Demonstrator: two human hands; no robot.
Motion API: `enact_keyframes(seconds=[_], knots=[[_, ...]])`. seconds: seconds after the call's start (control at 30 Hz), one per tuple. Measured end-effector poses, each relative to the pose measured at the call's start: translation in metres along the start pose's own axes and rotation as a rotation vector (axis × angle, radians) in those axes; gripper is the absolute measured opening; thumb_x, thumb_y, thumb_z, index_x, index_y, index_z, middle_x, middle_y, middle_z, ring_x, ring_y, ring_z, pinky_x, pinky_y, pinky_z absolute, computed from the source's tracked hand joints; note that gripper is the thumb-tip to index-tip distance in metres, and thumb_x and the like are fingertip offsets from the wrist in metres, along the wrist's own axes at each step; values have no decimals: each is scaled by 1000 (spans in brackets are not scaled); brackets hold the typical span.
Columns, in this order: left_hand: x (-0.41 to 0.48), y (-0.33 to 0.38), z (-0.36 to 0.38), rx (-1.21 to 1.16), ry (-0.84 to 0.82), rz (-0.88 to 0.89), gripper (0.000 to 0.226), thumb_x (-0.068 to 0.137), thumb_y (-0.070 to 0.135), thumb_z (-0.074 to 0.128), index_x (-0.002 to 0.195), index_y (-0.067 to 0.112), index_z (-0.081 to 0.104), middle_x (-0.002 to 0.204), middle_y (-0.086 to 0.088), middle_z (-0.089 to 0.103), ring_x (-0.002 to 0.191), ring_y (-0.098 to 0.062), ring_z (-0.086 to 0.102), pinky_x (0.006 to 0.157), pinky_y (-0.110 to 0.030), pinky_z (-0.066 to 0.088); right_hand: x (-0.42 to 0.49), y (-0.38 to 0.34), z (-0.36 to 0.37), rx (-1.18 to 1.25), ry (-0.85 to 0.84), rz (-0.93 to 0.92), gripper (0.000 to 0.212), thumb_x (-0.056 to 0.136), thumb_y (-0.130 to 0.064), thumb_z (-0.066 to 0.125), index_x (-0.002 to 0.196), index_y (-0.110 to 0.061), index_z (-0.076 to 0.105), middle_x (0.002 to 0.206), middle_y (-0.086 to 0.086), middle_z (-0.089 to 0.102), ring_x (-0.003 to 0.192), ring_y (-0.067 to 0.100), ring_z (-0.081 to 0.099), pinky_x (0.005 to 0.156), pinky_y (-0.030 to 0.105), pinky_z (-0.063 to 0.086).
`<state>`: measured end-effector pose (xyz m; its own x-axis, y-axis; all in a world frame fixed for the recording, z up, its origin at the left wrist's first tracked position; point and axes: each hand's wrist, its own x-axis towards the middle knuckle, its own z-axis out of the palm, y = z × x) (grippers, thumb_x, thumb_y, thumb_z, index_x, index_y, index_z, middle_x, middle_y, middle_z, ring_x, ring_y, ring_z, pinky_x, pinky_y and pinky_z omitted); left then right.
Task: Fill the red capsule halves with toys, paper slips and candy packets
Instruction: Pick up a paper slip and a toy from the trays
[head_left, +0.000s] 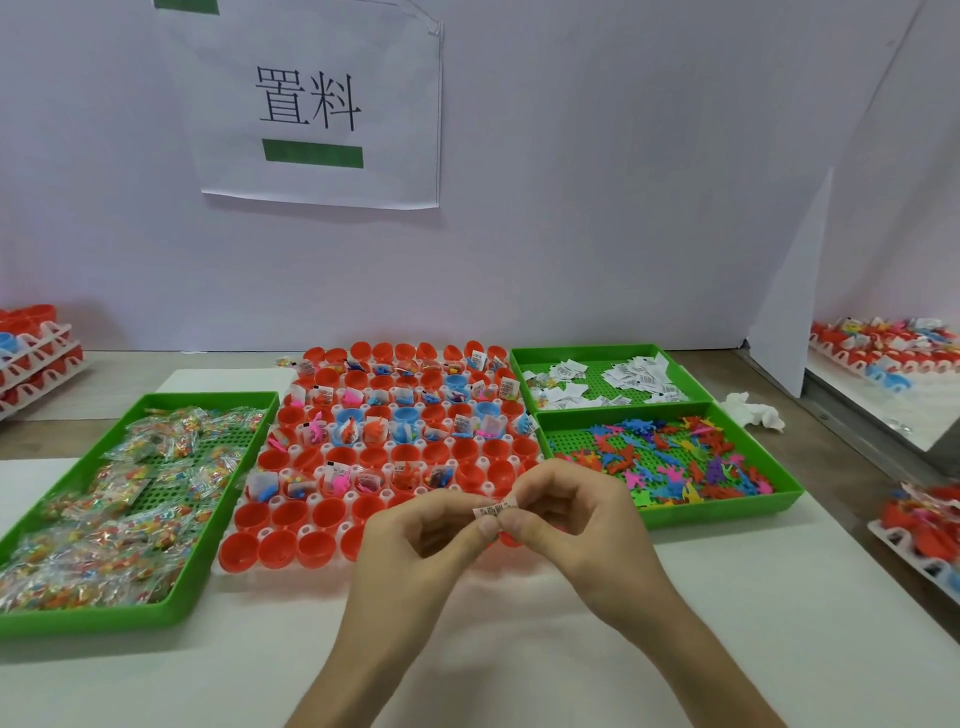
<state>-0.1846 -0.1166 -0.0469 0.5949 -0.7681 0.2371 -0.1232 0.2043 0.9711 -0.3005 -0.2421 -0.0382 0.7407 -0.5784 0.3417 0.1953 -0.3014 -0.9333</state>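
A white rack of red capsule halves (291, 545) lies in the middle of the table; several back rows hold toys, slips and packets, while the front rows hold nothing. Over its front right corner, my left hand (415, 540) and my right hand (576, 525) pinch one small printed paper slip (496, 508) between thumbs and fingertips. A green tray of candy packets (124, 499) lies to the left. At the right, one green tray holds paper slips (613, 382) and a nearer one holds colourful toys (670, 457).
Stacked racks of capsules stand at the far left (31, 353), the far right (883, 348) and the near right edge (924, 535). A crumpled white tissue (753, 410) lies beside the toy tray. A white partition with a printed sign (317, 104) closes the back.
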Motion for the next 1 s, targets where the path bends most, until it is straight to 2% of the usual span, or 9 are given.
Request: enact_keyframes(seconds=[0.17, 0.37, 0.47, 0.57, 0.73, 0.8, 0.87, 0.93, 1.0], knots=[[0, -1, -3, -103, -25, -83, 21, 73, 30, 77, 88, 16, 81, 83, -10, 76, 81, -20, 73, 75, -24, 58, 1, -1, -1, 116, -63, 40, 11, 83, 1, 75, 82, -7, 67, 80, 8, 70, 75, 22, 70, 73, 31, 57], [0, -1, 0, -106, -15, -86, 16, 76, 24, 75, 86, 13, 80, 81, -12, 75, 78, -20, 70, 72, -25, 57, 1, -2, -3, 140, -99, 79, 16, 77, -8, 78, 83, -3, 64, 80, 11, 67, 77, 25, 68, 75, 38, 54], [-1, 0, 1, -88, -13, -75, 6, 82, 14, 74, 84, 16, 80, 81, -10, 75, 76, -20, 70, 73, -25, 58, 0, -1, -4, 103, -120, 69, 10, 79, -7, 75, 84, -7, 66, 79, 6, 66, 77, 21, 66, 72, 31, 53], [0, -1, 1, -33, -17, -71, 19, 87, 2, 71, 82, 19, 79, 80, -9, 74, 76, -21, 70, 74, -27, 59, 0, -2, -4, 67, -146, 46, 11, 81, -7, 73, 84, -16, 68, 77, -2, 66, 74, 14, 63, 69, 24, 50], [1, -1, 0, -15, -16, -86, 10, 86, 12, 72, 84, 19, 79, 82, -10, 74, 81, -27, 71, 79, -35, 60, 0, -4, -5, -1, -159, 22, 10, 83, -13, 73, 86, -21, 69, 81, 0, 67, 77, 18, 64, 71, 34, 54], [2, 0, 1, -20, -19, -94, 3, 82, 22, 77, 83, 20, 79, 81, -9, 75, 80, -25, 71, 79, -36, 59, 5, -7, -11, 17, -104, 22, 8, 84, -14, 72, 91, -19, 71, 83, 0, 68, 77, 17, 65, 72, 35, 55], [2, 0, 1, -22, -18, -110, 5, 80, 27, 81, 81, 22, 79, 81, -6, 75, 78, -20, 71, 80, -35, 59, 15, -9, -24, 8, 37, 37, 9, 87, -9, 71, 90, -17, 72, 81, 1, 71, 72, 14, 65, 68, 27, 54], [1, -1, 3, -8, -29, -118, 4, 80, 24, 74, 79, 24, 79, 82, -4, 76, 79, -16, 72, 81, -30, 60, 28, -7, -44, -142, 185, 80, 18, 90, -3, 69, 86, -19, 74, 77, 1, 73, 68, 12, 66, 67, 23, 53], [1, -1, 3, 1, -35, -120, 14, 87, 12, 75, 80, 23, 78, 82, -4, 77, 80, -17, 74, 81, -28, 60, 42, -2, -65, -326, 251, 135, 20, 89, -4, 70, 83, -22, 75, 75, -1, 73, 69, 12, 67, 68, 25, 53]])
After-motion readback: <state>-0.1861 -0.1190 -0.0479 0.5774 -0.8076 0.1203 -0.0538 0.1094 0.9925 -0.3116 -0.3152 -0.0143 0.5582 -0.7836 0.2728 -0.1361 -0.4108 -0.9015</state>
